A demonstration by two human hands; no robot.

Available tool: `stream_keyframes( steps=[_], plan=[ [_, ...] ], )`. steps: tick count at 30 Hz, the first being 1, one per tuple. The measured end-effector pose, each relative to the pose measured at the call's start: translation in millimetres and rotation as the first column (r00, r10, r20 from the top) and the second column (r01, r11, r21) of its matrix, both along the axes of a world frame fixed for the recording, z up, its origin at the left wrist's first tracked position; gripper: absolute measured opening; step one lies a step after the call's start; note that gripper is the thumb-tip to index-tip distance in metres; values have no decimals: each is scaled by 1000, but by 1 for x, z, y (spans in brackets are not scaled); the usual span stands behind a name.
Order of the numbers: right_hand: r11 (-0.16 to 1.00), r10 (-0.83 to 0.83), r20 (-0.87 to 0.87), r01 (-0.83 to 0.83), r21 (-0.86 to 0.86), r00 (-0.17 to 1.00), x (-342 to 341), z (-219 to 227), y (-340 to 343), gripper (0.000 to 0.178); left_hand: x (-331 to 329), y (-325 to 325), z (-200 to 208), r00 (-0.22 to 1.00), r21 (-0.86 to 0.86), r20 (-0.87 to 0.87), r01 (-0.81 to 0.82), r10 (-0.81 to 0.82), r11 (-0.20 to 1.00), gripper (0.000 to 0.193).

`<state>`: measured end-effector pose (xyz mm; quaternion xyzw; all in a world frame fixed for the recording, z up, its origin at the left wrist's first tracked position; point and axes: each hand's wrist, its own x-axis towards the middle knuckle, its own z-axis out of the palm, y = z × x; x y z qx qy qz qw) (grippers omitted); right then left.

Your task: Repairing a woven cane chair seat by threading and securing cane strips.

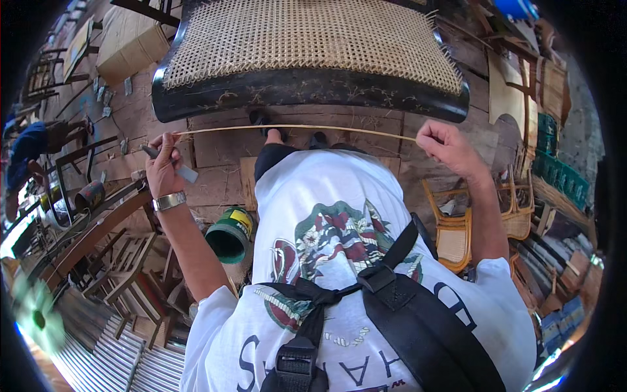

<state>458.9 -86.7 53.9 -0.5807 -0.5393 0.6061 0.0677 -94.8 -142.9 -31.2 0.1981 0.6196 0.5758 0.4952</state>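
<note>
On the near side of the woven seat (pixel 313 39), its far edge cut off, my left hand (pixel 164 163) and right hand (pixel 447 145) pinch a thin strip (pixel 300 126), my grip hiding its right tip and partly covering what looks like a knife (pixel 188 174).

dark letters (pixel 466 320) on white shirt (pixel 336 179)
</note>
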Motion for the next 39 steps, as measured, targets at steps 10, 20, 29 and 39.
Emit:
stream_keyframes(
  steps=[10,20,29,39],
  plan=[
    [898,96,212,-177,404,972,-80,-2,-4,64,176,72,39,715,93,-20,698,-699,710,3],
    [837,-547,11,547,39,837,-85,-28,-78,8,148,133,36,471,-73,160,882,-868,465,31],
    [919,-150,904,393,-21,400,153,-47,-284,22,100,170,25,279,-146,-165,942,-946,303,36],
    [822,-537,245,435,369,807,-46,-24,-22,12,172,213,-33,-87,-209,-918,936,-387,284,20]
  ],
)
